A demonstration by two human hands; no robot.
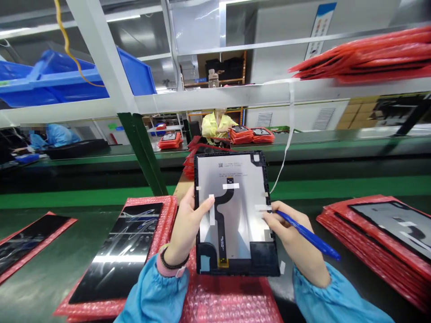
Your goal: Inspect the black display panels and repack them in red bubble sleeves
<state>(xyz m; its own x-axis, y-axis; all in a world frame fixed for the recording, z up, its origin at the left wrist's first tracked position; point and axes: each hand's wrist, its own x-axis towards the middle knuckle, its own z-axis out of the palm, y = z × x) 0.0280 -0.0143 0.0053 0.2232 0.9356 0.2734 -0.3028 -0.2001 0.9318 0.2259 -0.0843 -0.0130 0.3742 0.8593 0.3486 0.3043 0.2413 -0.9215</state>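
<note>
My left hand [189, 220] is closed on the left edge of a tablet screen panel [240, 215], its thumb across the silver back. The panel is tilted up toward me, with a black flex cable [221, 229] running down it and white tape strips stuck on. At the panel's right edge, my right hand [291, 235] holds a slim blue pen-like tool [308, 235], its dark tip near a pale tape strip [262, 207]. These fingertips touch the panel's edge. Under the panel lies a red bubble-wrap bag [232, 300].
Left, a black glossy screen [121, 251] rests on red bubble bags; another screen [30, 240] lies farther left. A bag stack [373, 251] bearing a panel stands right. Overhead are a shelf rail [215, 99], blue bins [77, 80] and red bags [370, 56]. A person [217, 123] sits opposite.
</note>
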